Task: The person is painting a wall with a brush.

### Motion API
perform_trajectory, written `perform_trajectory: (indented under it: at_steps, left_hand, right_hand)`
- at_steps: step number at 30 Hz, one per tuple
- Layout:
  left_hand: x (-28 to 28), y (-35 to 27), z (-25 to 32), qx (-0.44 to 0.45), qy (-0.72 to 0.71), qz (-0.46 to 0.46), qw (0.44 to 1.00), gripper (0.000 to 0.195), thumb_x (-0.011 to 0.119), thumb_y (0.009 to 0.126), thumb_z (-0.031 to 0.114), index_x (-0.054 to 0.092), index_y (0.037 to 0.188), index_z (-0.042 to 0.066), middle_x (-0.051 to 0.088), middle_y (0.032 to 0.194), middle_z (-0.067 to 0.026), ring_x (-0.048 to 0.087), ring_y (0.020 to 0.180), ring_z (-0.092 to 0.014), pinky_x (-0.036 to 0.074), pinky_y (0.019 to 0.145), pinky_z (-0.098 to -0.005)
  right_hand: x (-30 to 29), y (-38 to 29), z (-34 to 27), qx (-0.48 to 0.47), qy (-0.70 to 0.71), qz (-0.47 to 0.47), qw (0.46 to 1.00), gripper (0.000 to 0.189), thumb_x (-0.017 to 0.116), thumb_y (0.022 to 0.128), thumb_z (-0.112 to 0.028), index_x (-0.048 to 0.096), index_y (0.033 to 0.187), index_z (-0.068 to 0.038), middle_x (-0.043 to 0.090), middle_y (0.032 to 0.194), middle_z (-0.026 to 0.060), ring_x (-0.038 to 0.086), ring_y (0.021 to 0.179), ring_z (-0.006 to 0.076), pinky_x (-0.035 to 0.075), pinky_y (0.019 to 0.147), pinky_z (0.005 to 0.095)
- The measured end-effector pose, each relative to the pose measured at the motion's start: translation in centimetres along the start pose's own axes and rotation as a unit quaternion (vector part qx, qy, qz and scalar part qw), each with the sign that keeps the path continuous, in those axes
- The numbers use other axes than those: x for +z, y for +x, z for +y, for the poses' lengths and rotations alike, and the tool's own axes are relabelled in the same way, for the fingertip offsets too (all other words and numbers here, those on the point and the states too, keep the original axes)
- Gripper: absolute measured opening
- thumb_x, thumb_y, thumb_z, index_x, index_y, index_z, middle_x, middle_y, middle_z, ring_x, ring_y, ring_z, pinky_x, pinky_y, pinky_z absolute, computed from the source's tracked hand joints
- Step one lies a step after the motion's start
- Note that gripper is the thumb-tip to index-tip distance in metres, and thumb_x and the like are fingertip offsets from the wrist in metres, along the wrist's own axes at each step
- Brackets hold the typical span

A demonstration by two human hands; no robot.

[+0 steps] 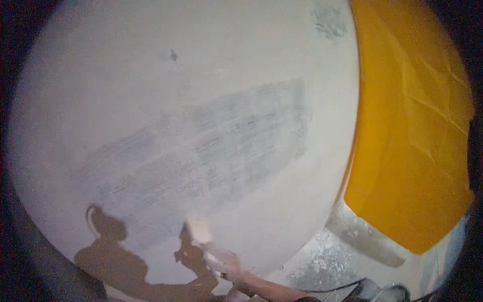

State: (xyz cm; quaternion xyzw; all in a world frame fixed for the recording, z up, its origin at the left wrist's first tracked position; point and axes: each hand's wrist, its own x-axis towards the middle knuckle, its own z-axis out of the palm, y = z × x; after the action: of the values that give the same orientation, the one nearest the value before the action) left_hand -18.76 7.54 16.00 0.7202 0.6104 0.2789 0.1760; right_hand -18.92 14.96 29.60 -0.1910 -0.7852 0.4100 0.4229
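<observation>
My right hand (226, 261) reaches in from the lower right and grips a flat hand tool (200, 231) with a pale, square end. Blur and glare hide whether it is a putty knife or a brush. The pale end lies against or very close to a large off-white wall-like surface (241, 188), just below a broad grey, streaky patch (226, 147). A brown shadow (113, 260) of a head, shoulders and an arm falls on this surface, and the arm's shadow meets the tool. My left hand is out of view.
A smaller grey smear (330, 20) and a dark spot (173, 55) mark the upper surface. An orange-yellow panel (411, 132) with crease-like lines borders it at right. Below are a white-spotted grey surface (320, 260) and a dark cable (339, 287).
</observation>
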Motion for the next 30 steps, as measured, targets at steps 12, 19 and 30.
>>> perform_trajectory:
  at_steps: [12,19,30]
  left_hand:
    - [-11.5,-27.5,-9.6,0.308,0.08,-0.02,0.948,0.064,0.067,0.074,0.035,0.047,0.129,0.009,0.045,0.13,-0.0204,0.043,0.119,-0.036,0.034,0.096,-0.048]
    - [-27.4,-47.1,-15.6,0.335,-0.105,-0.198,0.915,0.067,0.063,0.081,0.04,0.038,0.135,0.012,0.032,0.142,-0.0187,0.033,0.127,-0.038,0.026,0.104,-0.0492]
    - [-9.8,-25.7,9.7,0.432,-0.096,-0.336,0.831,0.062,0.062,0.082,0.038,0.041,0.133,0.008,0.034,0.14,-0.0176,0.033,0.128,-0.034,0.024,0.105,-0.0477]
  right_hand:
    - [16.8,-23.2,-16.3,-0.008,-0.059,0.44,0.896,0.017,0.053,0.086,-0.008,0.056,0.101,0.0,0.061,0.103,0.0142,0.059,0.095,0.0239,0.047,0.084,0.0354]
    - [39.6,-36.9,-34.4,0.09,-0.174,0.777,0.598,0.016,0.059,0.091,-0.015,0.051,0.102,-0.006,0.056,0.103,0.0041,0.056,0.097,0.0153,0.052,0.077,0.0333]
    - [7.8,-50.1,-29.5,0.16,-0.255,0.866,0.401,0.021,0.061,0.088,-0.015,0.056,0.104,-0.002,0.059,0.101,0.0078,0.06,0.088,0.0152,0.053,0.074,0.028]
